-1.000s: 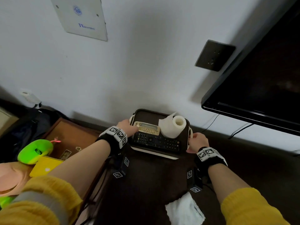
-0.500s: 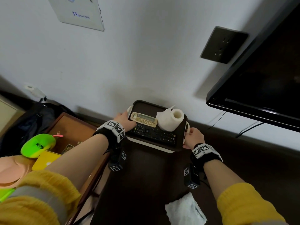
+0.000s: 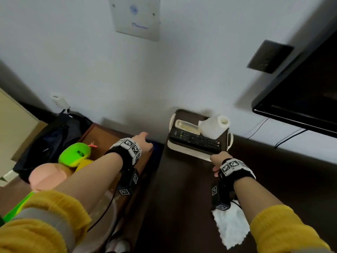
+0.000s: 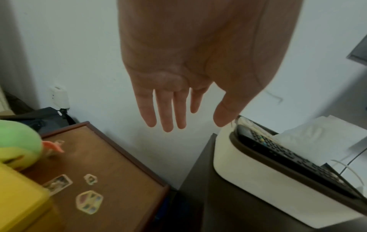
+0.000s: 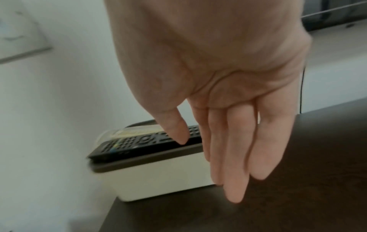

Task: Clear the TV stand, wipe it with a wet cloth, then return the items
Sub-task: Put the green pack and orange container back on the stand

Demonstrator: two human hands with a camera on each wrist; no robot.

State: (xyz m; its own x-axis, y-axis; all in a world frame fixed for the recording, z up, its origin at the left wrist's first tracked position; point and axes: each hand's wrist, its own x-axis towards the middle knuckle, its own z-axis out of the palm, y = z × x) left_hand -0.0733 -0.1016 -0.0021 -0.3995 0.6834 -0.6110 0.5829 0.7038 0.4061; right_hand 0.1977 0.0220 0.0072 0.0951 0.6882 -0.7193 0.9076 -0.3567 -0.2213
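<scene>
A cream box with a dark tray top (image 3: 189, 152) stands on the dark TV stand (image 3: 182, 198) against the wall. On it lie a black remote (image 3: 197, 141), a beige remote (image 3: 187, 126) and a white paper roll (image 3: 215, 127). My left hand (image 3: 144, 141) hovers open to the left of the box, fingers straight (image 4: 168, 113), holding nothing. My right hand (image 3: 216, 158) is open at the box's front right corner (image 5: 158, 177), fingers straight and pointing down (image 5: 236, 172); whether they touch it is unclear. A white cloth (image 3: 231, 227) lies at the stand's front, partly under my right wrist.
A brown wooden side table (image 4: 99, 164) with stickers stands left of the stand, across a narrow gap. It carries a green plush toy (image 3: 74, 154) and a yellow box (image 4: 20, 204). The TV (image 3: 306, 99) hangs at the right, with cables beneath it and a dark wall socket (image 3: 269, 55) beside it.
Both hands have let go of the box. The left hand moved left, away from it; the right hand drew back to the front right corner. The view has shifted leftward.
</scene>
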